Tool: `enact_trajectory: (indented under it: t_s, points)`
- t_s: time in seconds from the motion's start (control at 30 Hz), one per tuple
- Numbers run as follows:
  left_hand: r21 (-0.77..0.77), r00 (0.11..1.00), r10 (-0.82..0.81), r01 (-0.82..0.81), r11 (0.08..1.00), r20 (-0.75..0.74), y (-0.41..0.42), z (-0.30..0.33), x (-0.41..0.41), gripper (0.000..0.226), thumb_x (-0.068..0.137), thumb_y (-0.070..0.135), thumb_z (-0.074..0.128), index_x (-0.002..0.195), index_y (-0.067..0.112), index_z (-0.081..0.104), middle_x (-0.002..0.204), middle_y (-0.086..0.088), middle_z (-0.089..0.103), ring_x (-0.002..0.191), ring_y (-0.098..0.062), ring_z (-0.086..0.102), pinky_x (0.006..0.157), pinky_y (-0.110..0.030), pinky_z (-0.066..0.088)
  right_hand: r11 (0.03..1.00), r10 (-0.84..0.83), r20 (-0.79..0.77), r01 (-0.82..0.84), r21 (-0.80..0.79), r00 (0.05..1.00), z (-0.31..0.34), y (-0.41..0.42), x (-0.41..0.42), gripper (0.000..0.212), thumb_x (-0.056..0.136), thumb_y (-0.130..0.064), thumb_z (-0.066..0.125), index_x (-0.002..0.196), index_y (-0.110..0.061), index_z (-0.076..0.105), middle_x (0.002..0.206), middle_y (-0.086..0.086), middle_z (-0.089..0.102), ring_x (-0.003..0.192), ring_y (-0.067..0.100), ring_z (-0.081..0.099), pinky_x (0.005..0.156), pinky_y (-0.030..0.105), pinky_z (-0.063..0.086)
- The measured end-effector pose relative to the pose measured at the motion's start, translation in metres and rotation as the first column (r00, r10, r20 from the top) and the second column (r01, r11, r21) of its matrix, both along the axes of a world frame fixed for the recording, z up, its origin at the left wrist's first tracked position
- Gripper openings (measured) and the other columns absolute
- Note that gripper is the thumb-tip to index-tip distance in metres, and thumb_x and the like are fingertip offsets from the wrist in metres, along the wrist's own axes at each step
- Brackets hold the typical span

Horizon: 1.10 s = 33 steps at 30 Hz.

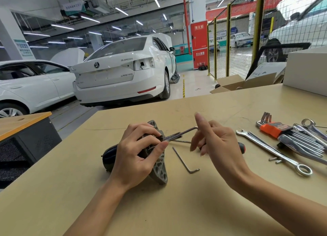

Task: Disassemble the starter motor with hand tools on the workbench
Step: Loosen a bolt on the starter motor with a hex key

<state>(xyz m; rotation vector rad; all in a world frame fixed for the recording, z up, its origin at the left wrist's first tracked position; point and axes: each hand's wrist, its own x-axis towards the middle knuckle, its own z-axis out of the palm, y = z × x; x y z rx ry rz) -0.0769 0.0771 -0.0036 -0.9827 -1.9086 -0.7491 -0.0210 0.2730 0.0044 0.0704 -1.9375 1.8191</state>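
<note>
There is one view only, from a wide-angle camera on the person's head, looking forward and down across the workbench (221, 101). It sits close over both forearms, which reach in from the bottom edge, while its upper half takes in the garage floor and the parked white cars (123, 72) beyond.

This place is a car repair workshop, probably a training hall. Beyond the fingers (200, 119), two white cars stand on the grey floor: a sedan (123, 72) with its rear lamp removed and, to the left of it, another car (26, 87). A yellow wire-mesh fence (235, 41) closes an area far to the right of the fingers, with one more white car (300, 23) behind it. A red fire cabinet (199, 44) stands at a pillar. Just right of the fingers, wrenches (272, 150) and a hex key set (290, 134) lie on the wooden workbench (177, 209). Long ceiling lamps (122, 11) hang above.
</note>
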Motion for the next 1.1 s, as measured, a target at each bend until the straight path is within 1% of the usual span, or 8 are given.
enact_trajectory:
  t_s: [0.13,0.27,0.4,0.5,0.77,0.83,0.97,1.1]
  points:
    - [0.002,1.000,-0.005,0.005,1.000,-0.007,0.001,0.000,0.000,0.032,0.091,0.032,0.065,0.072,0.007,0.073,0.091,-0.001,0.068,0.100,-0.021,0.058,0.088,-0.025,0.046,1.000,0.011,0.073,-0.012,0.009,0.997,0.002,0.002,-0.001,0.061,0.087,-0.063,0.051,0.054,-0.016,0.071,0.067,-0.018,0.060,0.065,-0.004,0.054,0.078,0.030,0.039]
    - [-0.007,1.000,-0.004,0.004,1.000,-0.011,-0.001,0.000,0.000,0.033,0.090,0.033,0.065,0.071,0.007,0.072,0.091,-0.001,0.068,0.100,-0.021,0.058,0.089,-0.026,0.045,0.995,0.095,0.041,-0.095,-0.016,0.995,0.003,0.001,0.001,0.051,0.094,-0.047,0.053,0.062,-0.012,0.070,0.046,-0.024,0.049,0.053,-0.011,0.050,0.067,0.025,0.030]
    - [-0.008,1.000,0.004,-0.004,1.000,-0.026,0.001,0.000,0.001,0.033,0.089,0.035,0.067,0.070,0.008,0.071,0.090,0.000,0.068,0.100,-0.020,0.059,0.088,-0.028,0.047,0.990,0.093,-0.104,-0.080,0.117,0.990,-0.001,-0.003,0.004,0.039,0.099,-0.033,0.054,0.065,-0.015,0.058,0.045,-0.018,0.042,0.045,0.001,0.038,0.050,0.013,0.029]
    - [-0.005,1.000,0.003,-0.004,1.000,-0.026,0.000,0.001,0.000,0.037,0.091,0.039,0.065,0.072,0.009,0.072,0.090,0.001,0.068,0.100,-0.019,0.058,0.088,-0.025,0.046,0.977,0.092,-0.208,-0.048,0.207,0.974,-0.002,-0.007,0.005,0.036,0.100,-0.030,0.053,0.065,-0.023,0.048,0.048,-0.018,0.043,0.047,0.002,0.039,0.049,0.011,0.029]
    - [-0.014,1.000,0.008,-0.009,1.000,-0.027,0.000,0.000,-0.001,0.033,0.092,0.035,0.064,0.075,0.008,0.074,0.091,0.000,0.068,0.098,-0.020,0.058,0.089,-0.024,0.045,0.966,0.174,-0.278,-0.109,0.235,0.945,-0.002,-0.007,0.008,0.019,0.098,-0.038,0.054,0.087,-0.024,0.060,0.057,-0.014,0.047,0.049,0.007,0.037,0.050,0.019,0.030]
    - [-0.014,1.000,0.016,-0.017,1.000,-0.027,0.000,0.000,-0.001,0.032,0.091,0.033,0.064,0.075,0.007,0.073,0.091,-0.001,0.068,0.099,-0.020,0.058,0.089,-0.025,0.045,0.966,0.205,-0.297,-0.144,0.217,0.933,-0.001,-0.007,0.011,0.022,0.097,-0.041,0.057,0.086,-0.022,0.060,0.058,-0.012,0.047,0.048,0.006,0.038,0.049,0.021,0.032]
    - [-0.012,1.000,0.016,-0.016,1.000,-0.017,0.001,0.000,0.001,0.033,0.092,0.032,0.063,0.074,0.006,0.073,0.091,-0.002,0.068,0.099,-0.020,0.058,0.088,-0.028,0.047,0.972,0.200,-0.288,-0.152,0.181,0.937,0.000,-0.006,0.012,0.042,0.093,-0.054,0.048,0.070,-0.022,0.062,0.059,-0.007,0.048,0.052,0.007,0.042,0.052,0.024,0.034]
    - [-0.011,1.000,0.018,-0.018,1.000,-0.016,0.000,0.000,0.000,0.035,0.092,0.034,0.063,0.074,0.006,0.072,0.090,-0.001,0.068,0.098,-0.021,0.058,0.087,-0.029,0.047,0.985,0.144,-0.237,-0.115,0.132,0.961,-0.002,-0.004,0.008,0.055,0.098,-0.050,0.047,0.061,-0.016,0.068,0.074,0.002,0.062,0.053,0.011,0.054,0.054,0.019,0.039]
